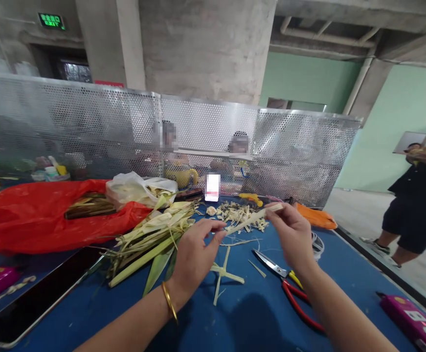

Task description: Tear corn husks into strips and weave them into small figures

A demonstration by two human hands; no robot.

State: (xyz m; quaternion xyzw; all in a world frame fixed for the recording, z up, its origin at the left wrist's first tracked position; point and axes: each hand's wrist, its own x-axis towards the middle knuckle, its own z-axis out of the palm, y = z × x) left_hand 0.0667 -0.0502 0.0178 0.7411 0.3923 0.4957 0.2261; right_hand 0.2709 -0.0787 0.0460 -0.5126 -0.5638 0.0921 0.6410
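A pale strip of dried leaf (248, 221) stretches between my two hands above the blue table. My left hand (200, 248), with a gold bangle at the wrist, pinches its near-left end. At the other end, my right hand (291, 232) grips it between thumb and fingers. Below lies a small cross of woven leaf strips (224, 274). Red-handled scissors (284, 275) rest partly open beside it, partly hidden by my right forearm. Left of my left hand is a bundle of long dried leaves (150, 239).
Behind my hands lies a heap of short leaf pieces (235, 215). A red plastic bag (33, 210), a dark tablet-like device (40, 298) and a purple box (414, 318) flank the work. A perforated metal screen (209, 127) bounds the table; a person (421, 190) stands at right.
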